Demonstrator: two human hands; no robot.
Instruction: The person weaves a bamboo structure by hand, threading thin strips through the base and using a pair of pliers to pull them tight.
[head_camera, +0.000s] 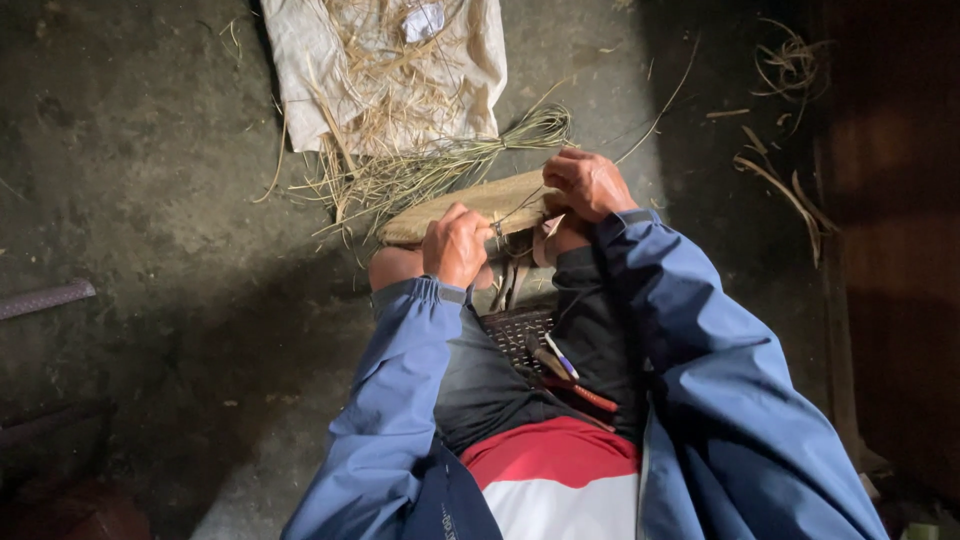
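- While braced across the knees, woven straw piece (470, 208) lying flat and long, pale tan, tightly plaited, with one rounded end pointing left.
- Left hand (457, 245) clenched over the near edge of the woven straw piece, knuckles up, fingers curled round it.
- Right hand (590, 184) pinched shut on thin straw strands (520, 205) at the right end of the piece, thumb and fingers pressed together.
- Loose straw bundle (440, 165) fanned out on the floor just beyond the piece, greenish-yellow, long stems gathered toward a looped end at upper right.
- Pale cloth sack (300, 60) spread on the floor further off, scattered with dry straw, a small crumpled whitish scrap (423, 20) near its top edge.
- Dark woven mat (515, 330) showing between the legs below the piece, with a few slim tools (560, 360) lying on it, one with a red handle.
- Blue jacket sleeves (690, 340) on both arms, dark shorts beneath.
- Curled strips of dry fibre (790, 195) lying on the dark floor (150, 200) well apart to the right.
- Grey rod (45, 298) at the left edge, partly cut off.
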